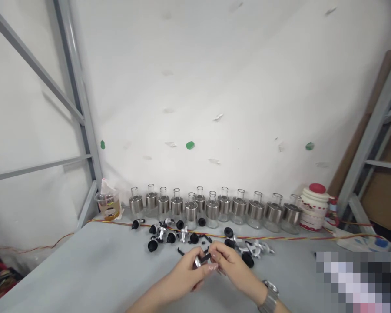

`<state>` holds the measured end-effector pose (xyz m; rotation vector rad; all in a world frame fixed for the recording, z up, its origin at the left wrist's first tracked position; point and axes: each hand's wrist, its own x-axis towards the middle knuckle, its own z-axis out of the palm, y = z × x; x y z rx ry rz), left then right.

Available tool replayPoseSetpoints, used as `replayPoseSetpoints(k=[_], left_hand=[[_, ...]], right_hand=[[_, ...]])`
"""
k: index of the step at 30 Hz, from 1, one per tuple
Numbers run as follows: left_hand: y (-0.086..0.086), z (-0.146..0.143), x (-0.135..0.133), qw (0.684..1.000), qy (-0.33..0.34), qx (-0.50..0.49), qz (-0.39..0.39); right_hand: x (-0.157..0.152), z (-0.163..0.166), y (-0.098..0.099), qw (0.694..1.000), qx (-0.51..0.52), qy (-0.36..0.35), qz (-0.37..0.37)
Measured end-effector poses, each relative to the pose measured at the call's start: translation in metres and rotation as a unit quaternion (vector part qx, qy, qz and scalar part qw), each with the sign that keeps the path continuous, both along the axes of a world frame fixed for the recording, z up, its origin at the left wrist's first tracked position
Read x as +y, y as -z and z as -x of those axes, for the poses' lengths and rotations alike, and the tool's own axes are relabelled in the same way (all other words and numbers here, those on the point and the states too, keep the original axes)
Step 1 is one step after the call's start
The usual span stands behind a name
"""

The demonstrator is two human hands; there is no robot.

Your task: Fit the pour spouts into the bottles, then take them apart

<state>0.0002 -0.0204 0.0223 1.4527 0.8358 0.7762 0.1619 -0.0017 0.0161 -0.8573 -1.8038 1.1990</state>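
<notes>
My left hand [184, 273] and my right hand [230, 264] meet over the grey table [84, 269], fingers pinched together. Between them they hold a small silver and black part [202, 260]. Just beyond my fingers lie several loose black caps [153, 245] and silver fittings [257, 249], scattered across the table. My right wrist wears a metal watch [270, 298].
A row of several glass bottles with silver collars [211, 209] stands along the white wall. A plastic cup [108, 204] sits at the left end, a white jar with a red lid [314, 205] at the right. A red-yellow cable [280, 237] runs across the table. Grey metal frames stand at both sides.
</notes>
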Motion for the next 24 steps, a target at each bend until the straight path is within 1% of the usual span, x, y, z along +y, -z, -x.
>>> replayPoseSetpoints(k=[4, 10, 16, 19, 24], left_hand=[[-0.007, 0.002, -0.001, 1.0, 0.017, -0.022, -0.014], [-0.009, 0.003, -0.004, 0.999, 0.034, -0.035, -0.022], [-0.016, 0.002, -0.009, 0.998, 0.028, -0.047, -0.012], [-0.017, 0.003, -0.009, 0.998, 0.03, -0.049, -0.007], [-0.014, 0.004, -0.007, 0.999, 0.02, -0.041, -0.02]], right_hand=[[-0.005, 0.001, -0.003, 0.999, -0.023, 0.017, -0.026], [-0.014, 0.005, -0.008, 0.99, -0.077, 0.065, -0.102], [-0.017, 0.005, -0.005, 0.975, -0.106, 0.111, -0.159], [-0.018, 0.006, -0.004, 0.976, -0.096, 0.121, -0.156], [-0.019, 0.01, -0.003, 0.98, -0.079, 0.123, -0.135]])
